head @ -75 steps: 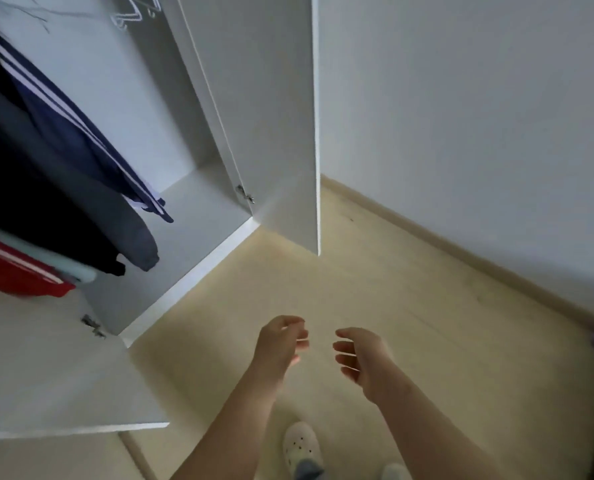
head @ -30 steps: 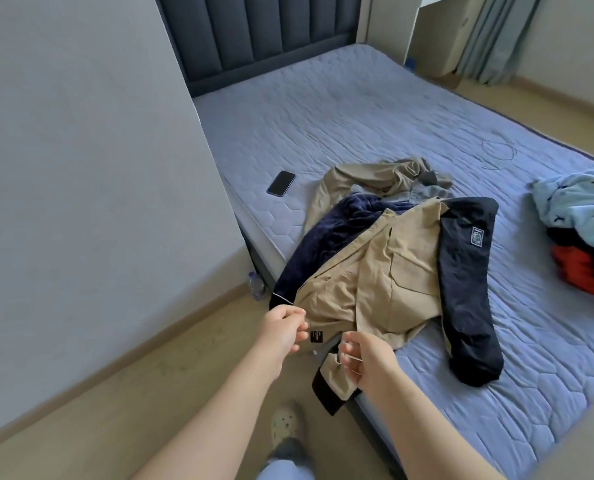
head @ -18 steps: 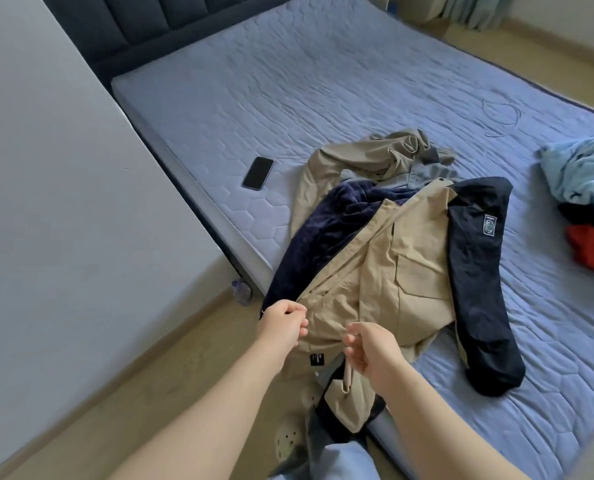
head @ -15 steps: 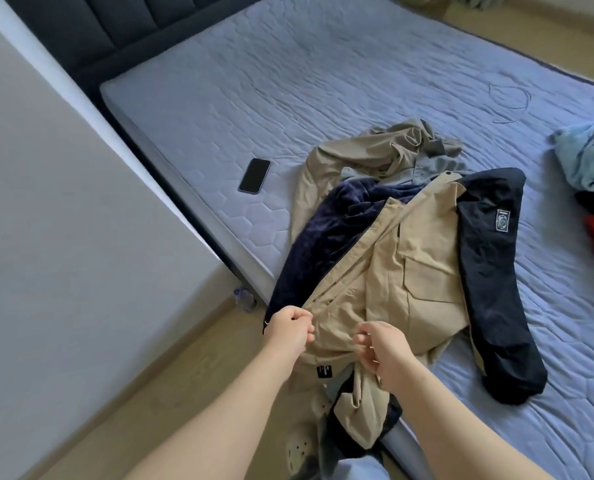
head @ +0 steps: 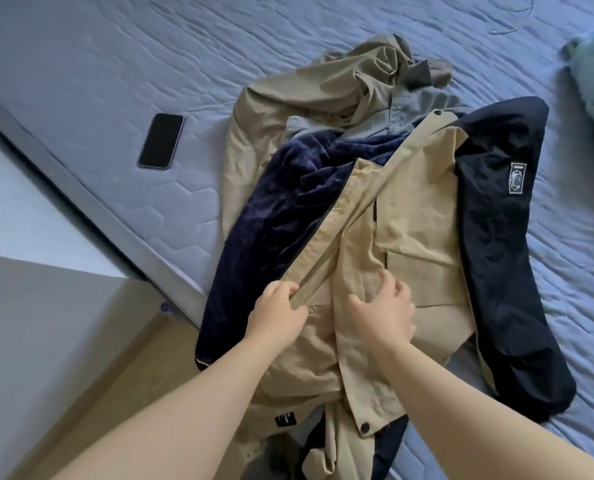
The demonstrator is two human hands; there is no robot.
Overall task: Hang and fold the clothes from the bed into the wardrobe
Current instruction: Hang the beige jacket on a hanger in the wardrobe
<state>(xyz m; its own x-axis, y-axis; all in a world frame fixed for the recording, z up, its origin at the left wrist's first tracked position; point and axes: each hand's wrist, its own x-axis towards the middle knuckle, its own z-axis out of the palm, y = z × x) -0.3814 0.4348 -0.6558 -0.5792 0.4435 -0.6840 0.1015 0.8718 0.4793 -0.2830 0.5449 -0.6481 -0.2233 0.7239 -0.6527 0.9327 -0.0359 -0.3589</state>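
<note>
Head view: at the bed's (head: pixel 81 64) near edge, left hand (head: pixel 276 317) pinches the tan jacket's (head: pixel 413 209) front flap, right hand (head: pixel 385 310) rests spread on it. Pickup step; lifting it clear likely follows.

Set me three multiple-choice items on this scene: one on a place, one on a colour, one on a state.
1. Where does the phone lie?
A. on the bed, left of the jacket
B. on the floor
C. on top of the jacket

2. What colour is the jacket's patched sleeve?
A. red
B. dark navy
C. white

3. What is the left hand doing?
A. holding the phone
B. hanging idle
C. gripping the jacket's front edge

Answers:
1 A: the phone lies flat on the bare bed, apart from the clothes.
2 B: the sleeve with the white patch is dark navy against the tan body.
3 C: its fingers curl round the tan front flap.
</note>
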